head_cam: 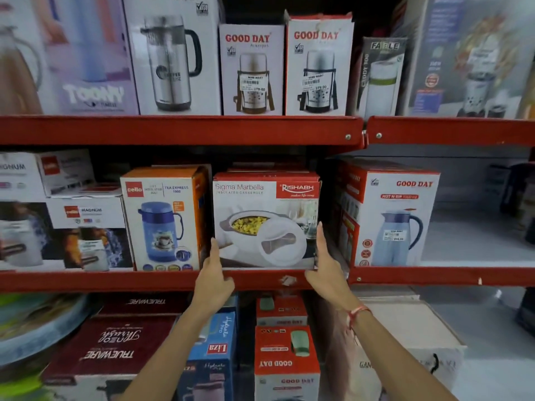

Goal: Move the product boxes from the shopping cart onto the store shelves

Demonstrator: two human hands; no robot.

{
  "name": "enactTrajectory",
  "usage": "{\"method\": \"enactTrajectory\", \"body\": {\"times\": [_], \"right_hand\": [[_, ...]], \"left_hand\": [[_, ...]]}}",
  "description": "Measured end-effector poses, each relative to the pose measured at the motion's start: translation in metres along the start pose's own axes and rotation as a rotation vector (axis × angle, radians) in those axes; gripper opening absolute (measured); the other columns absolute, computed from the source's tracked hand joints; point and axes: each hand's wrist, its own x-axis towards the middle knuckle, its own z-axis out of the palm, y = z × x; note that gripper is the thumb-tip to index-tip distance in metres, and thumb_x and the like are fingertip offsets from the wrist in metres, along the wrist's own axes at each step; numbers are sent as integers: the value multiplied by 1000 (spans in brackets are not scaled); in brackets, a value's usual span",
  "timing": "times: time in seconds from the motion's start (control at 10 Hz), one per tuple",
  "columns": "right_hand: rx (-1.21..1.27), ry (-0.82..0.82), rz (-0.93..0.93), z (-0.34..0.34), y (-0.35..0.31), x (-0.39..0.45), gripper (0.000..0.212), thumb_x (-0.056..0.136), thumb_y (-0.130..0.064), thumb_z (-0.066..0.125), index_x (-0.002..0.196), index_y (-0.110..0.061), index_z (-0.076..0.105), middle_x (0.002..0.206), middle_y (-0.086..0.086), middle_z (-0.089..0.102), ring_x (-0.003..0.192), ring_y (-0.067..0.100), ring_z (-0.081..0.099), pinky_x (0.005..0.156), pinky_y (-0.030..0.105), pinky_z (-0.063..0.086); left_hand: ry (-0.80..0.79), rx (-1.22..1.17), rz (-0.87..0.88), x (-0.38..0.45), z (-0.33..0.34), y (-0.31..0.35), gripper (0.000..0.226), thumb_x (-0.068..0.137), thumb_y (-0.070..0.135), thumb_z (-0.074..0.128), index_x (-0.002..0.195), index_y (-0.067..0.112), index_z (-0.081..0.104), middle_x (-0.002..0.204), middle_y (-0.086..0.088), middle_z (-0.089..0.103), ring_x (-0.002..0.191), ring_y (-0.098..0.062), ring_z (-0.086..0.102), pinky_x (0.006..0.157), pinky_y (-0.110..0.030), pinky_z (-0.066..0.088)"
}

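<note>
Both hands pressed flat on the Sigma Marbella casserole box [266, 219], one at each lower side: left hand [212, 280] on the left edge, right hand [327, 273] on the right edge, fingers straight and upward. Grip clamped on the box from both sides. Box upright on the middle red shelf [115, 280], between the Cello jug box [165, 218] and the Good Day flask box [396, 218].

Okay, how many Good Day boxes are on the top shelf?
2, side by side mid-shelf: the left Good Day box and the right Good Day box. More may be hidden behind them.
</note>
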Motion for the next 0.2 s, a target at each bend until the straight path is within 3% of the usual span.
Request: {"method": "enactTrajectory", "body": {"times": [0.1, 0.2], "right_hand": [[12, -2, 0, 1, 5, -5, 106, 83, -5, 57, 141, -51, -18, 120, 18, 65, 88, 27, 68, 78, 40, 59], [-14, 87, -13, -2, -11, -5, 100, 84, -9, 60, 147, -42, -10, 135, 14, 54, 108, 29, 61, 91, 44, 53]], "left_hand": [[-42, 7, 14, -4, -1, -6, 94, 84, 4, 54, 148, 19, -13, 130, -21, 50, 89, -31, 60, 73, -36, 47], [-42, 19, 8, -8, -13, 9, 88, 86, 7, 54, 149, 17, -7, 137, -19, 46, 94, -27, 59, 75, -33, 47]]}}
